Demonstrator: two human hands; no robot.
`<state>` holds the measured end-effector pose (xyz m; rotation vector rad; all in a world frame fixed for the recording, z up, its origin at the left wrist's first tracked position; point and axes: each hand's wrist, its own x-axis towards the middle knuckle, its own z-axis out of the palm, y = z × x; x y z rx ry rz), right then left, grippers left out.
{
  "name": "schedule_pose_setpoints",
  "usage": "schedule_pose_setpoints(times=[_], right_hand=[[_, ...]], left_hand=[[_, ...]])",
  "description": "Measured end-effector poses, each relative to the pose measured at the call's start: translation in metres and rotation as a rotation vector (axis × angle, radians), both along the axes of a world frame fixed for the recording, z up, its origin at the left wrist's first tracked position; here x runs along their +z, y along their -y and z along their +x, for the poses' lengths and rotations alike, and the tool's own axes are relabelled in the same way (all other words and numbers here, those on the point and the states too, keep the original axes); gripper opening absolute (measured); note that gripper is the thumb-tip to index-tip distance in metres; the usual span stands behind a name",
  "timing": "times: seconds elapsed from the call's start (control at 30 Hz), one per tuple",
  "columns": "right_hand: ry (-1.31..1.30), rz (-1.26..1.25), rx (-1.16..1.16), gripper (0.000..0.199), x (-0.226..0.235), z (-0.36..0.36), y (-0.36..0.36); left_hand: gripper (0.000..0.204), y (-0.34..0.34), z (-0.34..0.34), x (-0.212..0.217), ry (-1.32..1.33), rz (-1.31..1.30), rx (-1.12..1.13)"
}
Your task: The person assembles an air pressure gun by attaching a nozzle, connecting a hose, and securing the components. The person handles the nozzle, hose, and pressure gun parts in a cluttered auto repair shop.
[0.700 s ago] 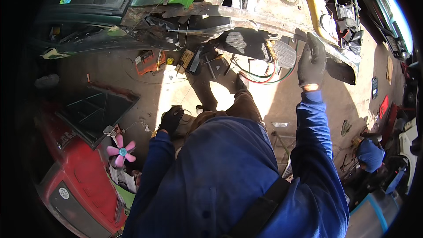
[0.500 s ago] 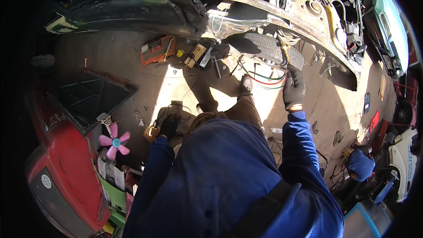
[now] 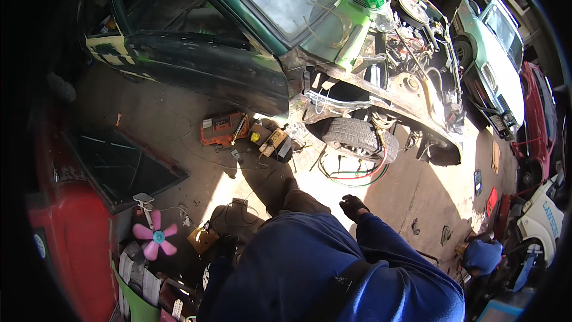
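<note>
My right hand (image 3: 353, 207), in a dark glove, is held out ahead of my body over the sunlit floor. Its fingers are partly spread, and nothing shows in them. Beyond it, red and green hoses (image 3: 357, 174) loop below a car tyre (image 3: 354, 133). Their upper ends run to a brass-coloured fitting (image 3: 379, 137) beside the tyre, apart from my hand. My left hand (image 3: 225, 245) hangs low at my side in deep shadow, near a yellowish box (image 3: 203, 238); its fingers cannot be made out.
A dark green car (image 3: 202, 62) with its front stripped stands ahead, a plastic bottle (image 3: 376, 1) on it. An orange toolbox (image 3: 223, 128) lies by its door. At left are a pink-bladed fan (image 3: 156, 235) and a red car body (image 3: 86, 250). Another person (image 3: 482, 256) crouches at right.
My right hand has drawn back from the brass-coloured fitting and hoses by the tyre. The view has tilted up, so more of the green car shows. My left hand remains low at my side.
</note>
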<state>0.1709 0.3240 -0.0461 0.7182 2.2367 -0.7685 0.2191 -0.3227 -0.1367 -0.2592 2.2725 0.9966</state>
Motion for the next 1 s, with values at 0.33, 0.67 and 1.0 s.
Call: schedule_pose_setpoints(times=[0.33,0.67,1.0], right_hand=[[-0.184,-0.164,-0.126,0.059,0.010,-0.161,0.012],[-0.198,-0.156,-0.080,0.058,-0.008,-0.186,0.006],[-0.267,-0.074,-0.104,0.061,0.027,-0.167,0.032]], left_hand=[[0.046,-0.073,-0.168,0.043,-0.053,0.022,0.077],[0.047,-0.058,-0.214,0.077,-0.270,-0.149,0.036],[0.055,-0.043,-0.311,0.071,-0.465,-0.043,0.312]])
